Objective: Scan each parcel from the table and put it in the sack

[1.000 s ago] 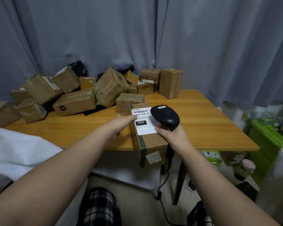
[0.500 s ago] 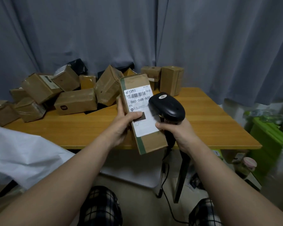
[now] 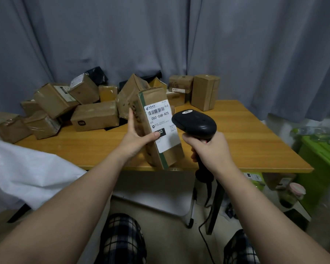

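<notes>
I am holding the parcel (image 3: 160, 130) nearly upright over the front edge of the table (image 3: 255, 141), my left hand (image 3: 135, 139) clamping round its side, thumb lying across the label (image 3: 158, 120). My right hand (image 3: 211, 149) is gripping the scanner (image 3: 195, 122) just beside it. I am risking a failed read: the scanner head is crowding the barcode (image 3: 157, 111), my thumb covering print.

- Boxes (image 3: 95, 117) crowd the table's (image 3: 246, 141) far edge, toward the far left corner.
- A parcel (image 3: 160, 130) hangs above the near edge, a scanner (image 3: 195, 123) just right of it.
- A sack (image 3: 27, 168) lies beside the near left corner.
</notes>
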`<state>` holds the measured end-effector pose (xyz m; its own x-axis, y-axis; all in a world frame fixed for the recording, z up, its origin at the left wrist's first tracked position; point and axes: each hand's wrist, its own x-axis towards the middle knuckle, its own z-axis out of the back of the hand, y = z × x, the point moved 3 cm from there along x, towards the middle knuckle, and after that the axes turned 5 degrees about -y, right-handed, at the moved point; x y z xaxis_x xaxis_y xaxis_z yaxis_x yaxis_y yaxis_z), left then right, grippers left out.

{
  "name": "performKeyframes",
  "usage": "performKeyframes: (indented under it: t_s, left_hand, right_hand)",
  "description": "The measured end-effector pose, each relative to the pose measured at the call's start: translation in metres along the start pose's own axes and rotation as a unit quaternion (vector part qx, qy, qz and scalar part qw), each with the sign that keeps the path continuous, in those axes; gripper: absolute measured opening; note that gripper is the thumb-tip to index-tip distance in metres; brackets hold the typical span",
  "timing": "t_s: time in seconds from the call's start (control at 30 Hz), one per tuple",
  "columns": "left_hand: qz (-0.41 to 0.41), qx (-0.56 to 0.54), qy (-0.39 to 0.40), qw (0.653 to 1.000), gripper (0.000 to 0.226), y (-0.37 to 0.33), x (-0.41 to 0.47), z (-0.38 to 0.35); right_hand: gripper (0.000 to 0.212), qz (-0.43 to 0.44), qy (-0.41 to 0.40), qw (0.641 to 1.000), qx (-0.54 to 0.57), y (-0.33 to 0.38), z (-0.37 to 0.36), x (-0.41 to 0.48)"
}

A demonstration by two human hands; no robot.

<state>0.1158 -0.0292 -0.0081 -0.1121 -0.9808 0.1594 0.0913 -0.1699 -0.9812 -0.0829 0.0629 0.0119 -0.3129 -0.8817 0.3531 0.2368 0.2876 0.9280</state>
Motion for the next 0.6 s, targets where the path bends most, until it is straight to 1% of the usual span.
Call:
performKeyframes:
  t_s: [0.07, 0.13, 0.27, 0.43, 0.6]
  left_hand:
    - [0.001, 0.008, 0.009, 1.000, 0.129, 0.000, 0.000, 0.000]
    - [-0.003, 0.014, 0.016, 1.000, 0.132, -0.002, -0.001, -0.001]
    - [-0.006, 0.031, 0.018, 0.999, 0.129, -0.002, -0.004, -0.002]
    - [-0.002, 0.043, 0.027, 0.999, 0.136, -0.004, -0.006, -0.001]
    - [0.001, 0.040, 0.023, 0.999, 0.133, -0.003, -0.005, -0.001]
  right_hand:
    - [0.029, -0.027, -0.012, 0.999, 0.016, 0.000, -0.001, -0.005]
    - [0.028, -0.036, -0.020, 0.999, 0.015, -0.002, -0.002, -0.010]
    - [0.029, -0.029, -0.014, 0.999, 0.013, -0.002, -0.004, -0.018]
    - [0.026, -0.007, -0.010, 1.000, -0.004, 0.006, -0.005, -0.020]
    - [0.023, -0.006, -0.001, 1.000, -0.023, 0.007, -0.005, -0.021]
